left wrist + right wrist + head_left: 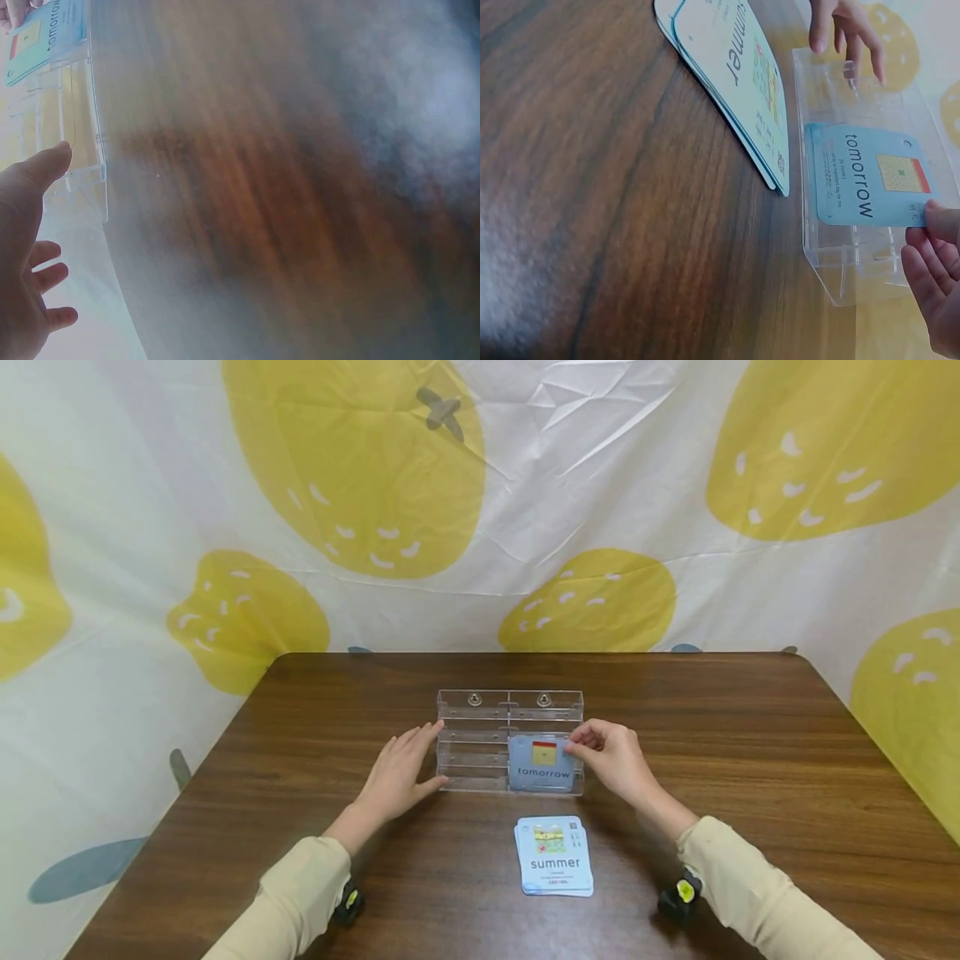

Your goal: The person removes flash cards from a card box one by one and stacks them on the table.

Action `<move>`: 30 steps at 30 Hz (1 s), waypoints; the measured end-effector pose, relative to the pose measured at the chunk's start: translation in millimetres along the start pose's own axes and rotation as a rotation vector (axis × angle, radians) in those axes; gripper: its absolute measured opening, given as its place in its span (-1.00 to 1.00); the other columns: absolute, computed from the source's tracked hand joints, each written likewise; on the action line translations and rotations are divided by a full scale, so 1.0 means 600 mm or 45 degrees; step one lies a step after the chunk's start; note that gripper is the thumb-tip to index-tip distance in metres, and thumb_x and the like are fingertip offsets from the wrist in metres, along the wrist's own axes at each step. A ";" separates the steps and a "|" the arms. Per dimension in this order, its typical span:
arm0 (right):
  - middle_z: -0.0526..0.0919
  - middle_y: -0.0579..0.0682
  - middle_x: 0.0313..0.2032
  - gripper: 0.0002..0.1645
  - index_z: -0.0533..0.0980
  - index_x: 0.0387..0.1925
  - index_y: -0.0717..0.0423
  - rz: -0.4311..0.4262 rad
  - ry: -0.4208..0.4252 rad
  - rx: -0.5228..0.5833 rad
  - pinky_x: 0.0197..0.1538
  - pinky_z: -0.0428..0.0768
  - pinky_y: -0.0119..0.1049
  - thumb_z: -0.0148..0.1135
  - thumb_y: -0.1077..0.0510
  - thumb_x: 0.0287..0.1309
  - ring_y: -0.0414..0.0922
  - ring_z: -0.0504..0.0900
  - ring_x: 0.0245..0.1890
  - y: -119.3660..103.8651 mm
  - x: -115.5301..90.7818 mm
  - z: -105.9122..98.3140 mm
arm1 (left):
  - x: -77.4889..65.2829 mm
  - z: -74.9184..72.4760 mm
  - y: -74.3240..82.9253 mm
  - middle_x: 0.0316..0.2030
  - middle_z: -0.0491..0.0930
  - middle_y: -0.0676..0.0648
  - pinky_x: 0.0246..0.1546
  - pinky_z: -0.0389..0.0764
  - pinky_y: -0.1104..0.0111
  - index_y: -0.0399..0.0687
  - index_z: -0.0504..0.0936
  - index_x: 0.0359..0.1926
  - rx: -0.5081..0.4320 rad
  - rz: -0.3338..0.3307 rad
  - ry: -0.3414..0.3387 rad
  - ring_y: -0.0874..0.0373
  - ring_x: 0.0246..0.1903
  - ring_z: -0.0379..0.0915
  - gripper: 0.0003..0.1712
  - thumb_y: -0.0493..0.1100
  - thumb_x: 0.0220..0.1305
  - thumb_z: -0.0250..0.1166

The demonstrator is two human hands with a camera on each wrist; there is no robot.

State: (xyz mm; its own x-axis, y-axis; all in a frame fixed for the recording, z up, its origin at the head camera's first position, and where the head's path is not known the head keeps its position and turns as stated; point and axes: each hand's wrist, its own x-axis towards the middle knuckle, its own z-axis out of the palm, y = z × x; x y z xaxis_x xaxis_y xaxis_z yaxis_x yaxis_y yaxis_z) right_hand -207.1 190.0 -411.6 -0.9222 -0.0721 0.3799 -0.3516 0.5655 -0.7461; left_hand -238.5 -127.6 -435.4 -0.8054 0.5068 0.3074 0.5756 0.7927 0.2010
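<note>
A clear plastic card rack (472, 760) with two columns of tiered pockets stands on the table. In its lower right part is a blue card (542, 777) printed "tomorrow". My right hand (618, 764) pinches that card's upper right corner between thumb and fingers, which the right wrist view shows closely. At the rack's left side my left hand (397, 777) touches the edge, with fingers extended and thumb near the bottom corner. In the left wrist view, the left thumb (52, 161) lies by the clear plastic.
A small stack of cards (555, 860), topped by one reading "summer", lies in front of the rack. The brown wooden table (360, 693) ends at a hanging cloth (405, 610) with yellow fruit prints.
</note>
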 end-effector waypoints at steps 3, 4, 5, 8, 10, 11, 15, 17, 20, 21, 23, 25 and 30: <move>0.62 -0.03 -0.57 -0.95 0.58 -0.48 0.21 0.005 0.007 0.007 -0.56 0.43 -0.44 0.32 0.29 -0.04 -0.22 0.46 -0.59 0.000 0.001 -0.003 | 0.001 0.000 0.000 0.24 0.27 -0.21 0.16 0.19 -0.09 -0.01 0.09 0.36 0.002 0.000 0.000 -0.10 0.21 0.19 -0.07 0.11 0.04 0.32; 0.62 -0.02 -0.57 -0.95 0.58 -0.48 0.22 0.005 0.011 0.010 -0.56 0.43 -0.44 0.31 0.29 -0.03 -0.23 0.46 -0.59 0.001 0.001 -0.005 | 0.001 0.000 0.000 0.24 0.27 -0.21 0.16 0.19 -0.09 -0.01 0.09 0.36 0.002 -0.001 -0.001 -0.10 0.21 0.18 -0.07 0.11 0.04 0.32; 0.62 -0.02 -0.58 -0.95 0.58 -0.47 0.23 0.007 0.017 0.017 -0.56 0.43 -0.45 0.31 0.29 -0.02 -0.23 0.46 -0.60 0.001 0.001 -0.006 | 0.001 0.000 0.000 0.24 0.27 -0.21 0.16 0.19 -0.09 -0.01 0.09 0.36 0.002 0.000 -0.002 -0.11 0.21 0.18 -0.07 0.11 0.04 0.32; 0.62 0.01 -0.58 -0.93 0.58 -0.47 0.25 0.017 0.029 0.042 -0.56 0.46 -0.45 0.28 0.28 0.01 -0.23 0.46 -0.61 0.001 0.003 -0.009 | 0.001 0.002 -0.001 0.24 0.27 -0.21 0.17 0.19 -0.09 0.00 0.08 0.36 0.005 -0.006 -0.009 -0.12 0.21 0.18 -0.07 0.12 0.05 0.31; 0.62 0.03 -0.59 -0.92 0.58 -0.47 0.27 0.022 0.042 0.058 -0.57 0.47 -0.46 0.27 0.28 0.02 -0.20 0.49 -0.61 0.001 0.004 -0.011 | 0.002 0.002 -0.001 0.24 0.26 -0.21 0.17 0.18 -0.09 0.00 0.08 0.36 0.003 -0.006 -0.011 -0.12 0.21 0.18 -0.07 0.12 0.05 0.31; 0.62 0.03 -0.59 -0.92 0.58 -0.47 0.26 0.023 0.046 0.064 -0.57 0.47 -0.46 0.27 0.28 0.02 -0.17 0.50 -0.61 0.001 0.004 -0.012 | 0.002 0.002 -0.001 0.25 0.26 -0.21 0.17 0.18 -0.09 0.00 0.08 0.36 0.001 -0.008 -0.012 -0.13 0.21 0.18 -0.07 0.11 0.05 0.31; 0.62 0.08 -0.60 -0.94 0.58 -0.47 0.27 0.009 0.062 0.071 -0.57 0.46 -0.46 0.27 0.30 0.02 -0.04 0.53 -0.61 -0.002 0.007 -0.017 | 0.001 0.001 0.000 0.25 0.25 -0.21 0.18 0.17 -0.09 0.01 0.07 0.37 -0.003 -0.015 -0.020 -0.13 0.22 0.17 -0.07 0.11 0.05 0.31; 0.62 0.09 -0.60 -0.94 0.58 -0.47 0.27 0.008 0.062 0.076 -0.57 0.46 -0.46 0.26 0.31 0.02 -0.06 0.53 -0.61 -0.004 0.008 -0.019 | 0.001 0.000 0.000 0.25 0.25 -0.21 0.18 0.16 -0.09 0.01 0.06 0.37 -0.004 -0.019 -0.025 -0.12 0.22 0.17 -0.06 0.12 0.05 0.31; 0.62 0.09 -0.59 -0.95 0.58 -0.46 0.26 0.014 0.061 0.088 -0.57 0.47 -0.45 0.26 0.31 0.03 -0.13 0.53 -0.62 -0.007 0.008 -0.022 | 0.001 0.000 0.001 0.25 0.25 -0.21 0.18 0.16 -0.08 0.01 0.06 0.37 -0.006 -0.022 -0.028 -0.12 0.22 0.16 -0.07 0.12 0.06 0.31; 0.62 0.09 -0.59 -0.95 0.58 -0.46 0.26 0.013 0.062 0.092 -0.57 0.48 -0.45 0.26 0.31 0.03 -0.15 0.52 -0.62 -0.008 0.008 -0.022 | 0.001 0.000 0.001 0.25 0.25 -0.21 0.18 0.16 -0.08 0.01 0.06 0.37 -0.006 -0.021 -0.028 -0.12 0.22 0.17 -0.06 0.12 0.05 0.31; 0.62 0.10 -0.59 -0.94 0.58 -0.46 0.27 0.013 0.069 0.102 -0.57 0.47 -0.45 0.26 0.30 0.03 -0.16 0.52 -0.62 -0.010 0.008 -0.024 | 0.001 0.000 0.001 0.25 0.25 -0.22 0.18 0.17 -0.09 0.00 0.07 0.37 -0.008 -0.020 -0.022 -0.13 0.22 0.17 -0.06 0.11 0.05 0.32; 0.62 0.12 -0.58 -0.93 0.57 -0.45 0.28 0.013 0.075 0.115 -0.57 0.47 -0.47 0.26 0.30 0.03 -0.18 0.52 -0.62 -0.013 0.008 -0.026 | 0.002 0.001 0.001 0.25 0.26 -0.22 0.17 0.17 -0.09 -0.01 0.07 0.37 -0.005 -0.017 -0.020 -0.13 0.22 0.18 -0.06 0.11 0.05 0.32; 0.61 0.20 -0.56 -0.92 0.56 -0.44 0.35 0.004 0.088 0.144 -0.56 0.45 -0.52 0.24 0.34 0.03 -0.34 0.46 -0.62 -0.039 0.004 -0.034 | 0.001 0.001 0.001 0.24 0.27 -0.22 0.17 0.18 -0.09 -0.01 0.08 0.36 -0.004 -0.006 -0.007 -0.13 0.21 0.19 -0.07 0.10 0.04 0.32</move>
State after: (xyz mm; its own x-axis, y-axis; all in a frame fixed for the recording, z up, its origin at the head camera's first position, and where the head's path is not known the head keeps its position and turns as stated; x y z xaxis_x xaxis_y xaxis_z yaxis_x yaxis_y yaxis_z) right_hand -197.9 193.6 -382.0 -0.9115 -0.0115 0.4112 -0.3681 0.4693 -0.8027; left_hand -238.8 -126.2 -435.8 -0.8090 0.5046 0.3014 0.5719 0.7942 0.2054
